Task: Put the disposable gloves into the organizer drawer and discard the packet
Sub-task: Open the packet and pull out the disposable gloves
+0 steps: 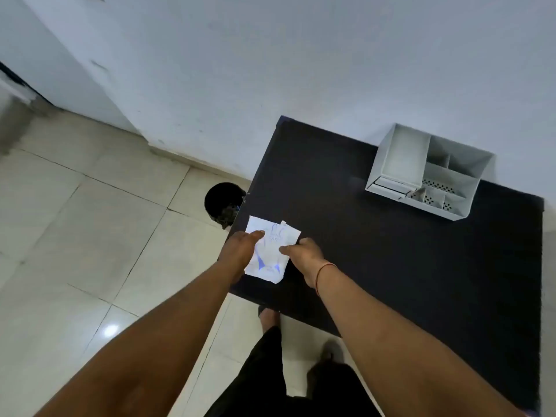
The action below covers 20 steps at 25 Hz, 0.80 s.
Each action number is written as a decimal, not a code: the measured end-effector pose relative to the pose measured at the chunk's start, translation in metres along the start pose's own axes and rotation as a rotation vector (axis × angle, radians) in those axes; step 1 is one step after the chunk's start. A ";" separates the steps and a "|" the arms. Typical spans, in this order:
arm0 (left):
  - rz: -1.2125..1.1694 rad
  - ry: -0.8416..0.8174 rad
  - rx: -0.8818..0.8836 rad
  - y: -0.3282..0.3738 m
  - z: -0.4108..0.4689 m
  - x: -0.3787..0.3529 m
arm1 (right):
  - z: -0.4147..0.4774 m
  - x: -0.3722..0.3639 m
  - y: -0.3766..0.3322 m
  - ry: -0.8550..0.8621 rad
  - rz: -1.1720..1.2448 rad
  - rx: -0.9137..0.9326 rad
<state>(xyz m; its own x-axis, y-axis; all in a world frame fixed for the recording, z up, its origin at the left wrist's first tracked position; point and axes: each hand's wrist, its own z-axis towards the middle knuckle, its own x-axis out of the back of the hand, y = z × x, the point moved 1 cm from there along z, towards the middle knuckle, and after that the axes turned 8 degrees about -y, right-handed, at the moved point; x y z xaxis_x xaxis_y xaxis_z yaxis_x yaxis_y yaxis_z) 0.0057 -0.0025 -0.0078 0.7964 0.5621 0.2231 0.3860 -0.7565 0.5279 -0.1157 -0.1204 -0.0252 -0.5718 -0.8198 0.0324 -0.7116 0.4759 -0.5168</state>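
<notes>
A white packet (pixel 270 251) with blue print lies near the left front corner of the black table (pixel 391 251). My left hand (pixel 240 251) grips its left edge, thumb on top. My right hand (pixel 304 254) pinches its right edge; a red thread circles that wrist. The packet's top edge looks torn, with a small flap sticking up. No gloves show outside the packet. A grey desk organizer (pixel 427 173) stands at the table's far side against the wall, its small drawer at the lower left pulled slightly out.
A black round bin (pixel 224 203) stands on the tiled floor just left of the table's edge, beyond the packet. A white wall runs behind the table. My legs and feet are below, next to the table's front edge.
</notes>
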 end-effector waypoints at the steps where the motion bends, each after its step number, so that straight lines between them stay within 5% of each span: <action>1: -0.032 0.001 0.049 0.004 0.005 -0.003 | 0.007 -0.002 -0.001 0.035 0.010 -0.041; 4: -0.118 -0.006 0.173 0.003 0.018 -0.003 | 0.011 -0.010 -0.004 -0.042 0.101 -0.136; 7: -0.306 -0.165 0.266 0.008 0.025 0.005 | 0.008 -0.011 -0.017 -0.062 0.010 -0.011; 11: -0.520 -0.388 0.169 0.053 0.010 0.005 | -0.019 0.015 -0.050 0.232 -0.808 0.593; 14: -0.659 -0.439 0.086 0.085 0.009 0.000 | -0.042 0.033 -0.062 0.175 -1.078 0.828; 17: -0.646 -0.464 0.057 0.112 0.002 -0.021 | -0.067 0.066 -0.073 0.002 -0.892 0.679; 20: -0.602 -0.544 0.029 0.122 -0.003 -0.036 | -0.086 0.094 -0.083 0.212 -0.755 0.621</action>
<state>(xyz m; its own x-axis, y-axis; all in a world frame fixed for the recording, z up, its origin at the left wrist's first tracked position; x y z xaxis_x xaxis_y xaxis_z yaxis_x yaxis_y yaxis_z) 0.0226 -0.1139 0.0510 0.5604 0.6398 -0.5259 0.8263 -0.3888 0.4075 -0.1458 -0.2095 0.0943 -0.1621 -0.7360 0.6573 -0.6137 -0.4464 -0.6513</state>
